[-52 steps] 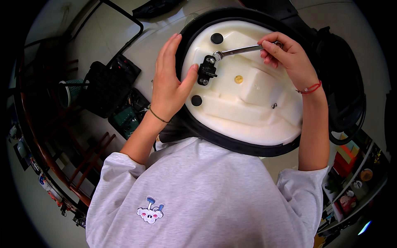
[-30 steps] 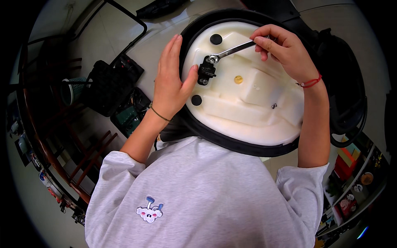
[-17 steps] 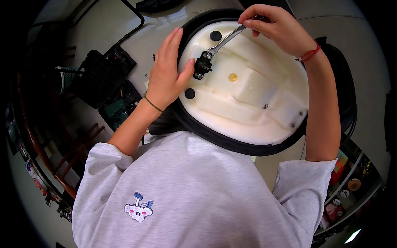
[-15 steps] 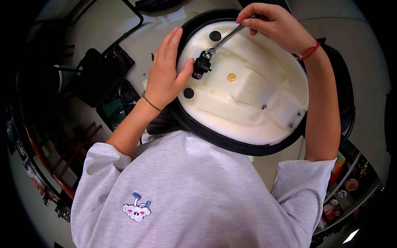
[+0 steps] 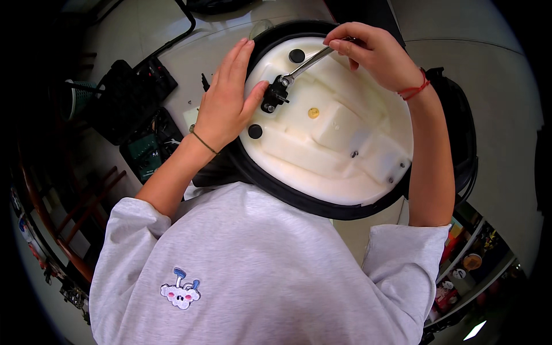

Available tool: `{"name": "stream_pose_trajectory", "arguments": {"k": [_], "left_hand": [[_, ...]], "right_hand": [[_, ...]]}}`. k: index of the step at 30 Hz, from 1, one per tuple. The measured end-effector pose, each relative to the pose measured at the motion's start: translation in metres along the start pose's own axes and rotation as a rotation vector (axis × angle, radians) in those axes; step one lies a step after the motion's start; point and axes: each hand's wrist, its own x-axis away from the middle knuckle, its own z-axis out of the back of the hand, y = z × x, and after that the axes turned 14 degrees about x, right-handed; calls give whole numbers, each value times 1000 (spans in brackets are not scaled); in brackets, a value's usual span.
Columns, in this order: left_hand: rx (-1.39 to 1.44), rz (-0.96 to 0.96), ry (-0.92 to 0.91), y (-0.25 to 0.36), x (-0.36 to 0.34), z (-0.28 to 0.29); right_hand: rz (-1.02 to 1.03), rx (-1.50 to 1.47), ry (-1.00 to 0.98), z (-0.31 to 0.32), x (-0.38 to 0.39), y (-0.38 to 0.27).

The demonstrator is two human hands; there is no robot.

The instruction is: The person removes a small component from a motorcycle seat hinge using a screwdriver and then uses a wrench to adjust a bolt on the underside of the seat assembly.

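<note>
A silver wrench is pinched near its far end by the fingers of my right hand. Its other end fits over a bolt on a black metal bracket, fixed at the left side of a white plastic seat base. Black padding rings this base. My left hand lies along the left rim, fingers stretched out, with the thumb tip beside the bracket. Round black plugs sit either side of the bracket. Small bolts stand out at the lower right of the base.
An open black tool case lies on the floor to the left, with a green-lined tray below it. A green basket stands beyond. Shelves with assorted goods are at the lower right. Wooden furniture stands at far left.
The whole view has shifted a little, with the seat base appearing slightly lower and further left. The wrench stays on the bolt, and both hands keep about the same pose.
</note>
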Motion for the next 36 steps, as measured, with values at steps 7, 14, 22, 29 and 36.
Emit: {"name": "stream_pose_trajectory", "arguments": {"k": [7,14,22,29,36], "left_hand": [[-47,44,-49,5,-4,-6],[-62,84,-69,9,-2,-8],[25,80,-40,-2,-56,-6],[-183,-5,-274,9,-125,-36],[-257,-113,-256,8,-123,-46]], "right_hand": [[79,-40,307,-19,27,6],[83,227,364,-18,27,9],[52,292,453,-24,27,-3],[-20,418,537,-26,19,5],[-143,368,625,-44,42,11]]}}
